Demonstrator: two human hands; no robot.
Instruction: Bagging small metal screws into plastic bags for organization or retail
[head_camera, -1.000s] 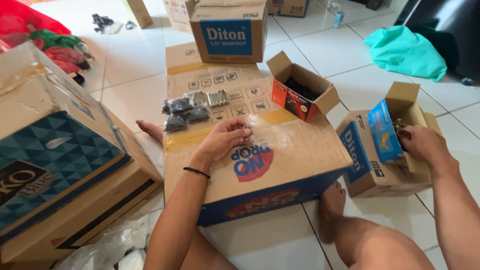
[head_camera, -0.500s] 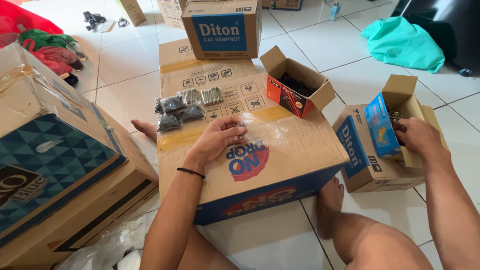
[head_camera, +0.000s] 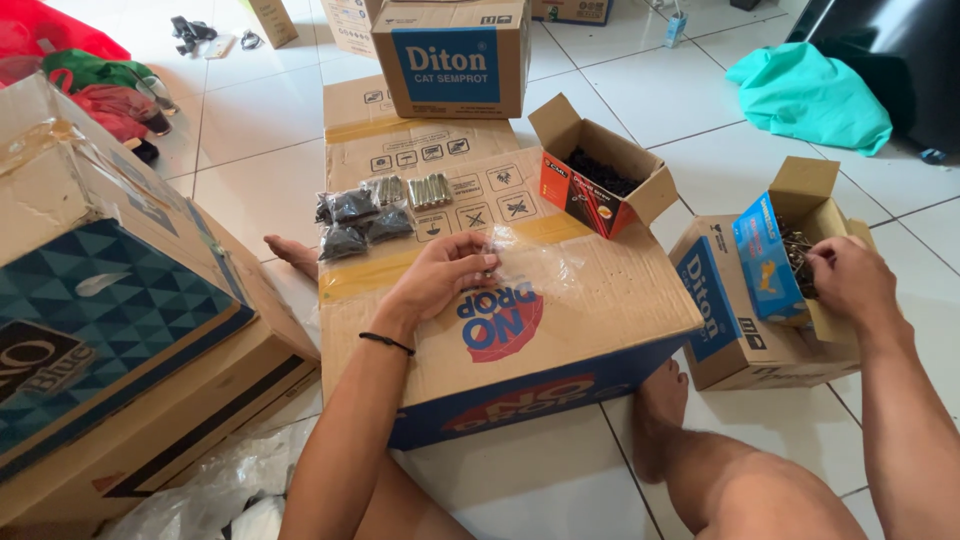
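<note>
The left hand (head_camera: 440, 275) rests on the large cardboard box (head_camera: 600, 300), its grip pinching the edge of a clear plastic bag (head_camera: 535, 262) lying at the box's centre. At three o'clock, the right hand (head_camera: 845, 280) reaches into a small blue open box (head_camera: 765, 255); whether that grip holds anything cannot be told. Filled dark packets (head_camera: 355, 222) lie at ten o'clock.

- Large brown carton (head_camera: 560, 340), blue-sided, red-and-blue round label: directly before you.
- Small orange open box (head_camera: 595, 185): on its far-right corner.
- Blue-labelled carton (head_camera: 455, 55): beyond it.
</note>
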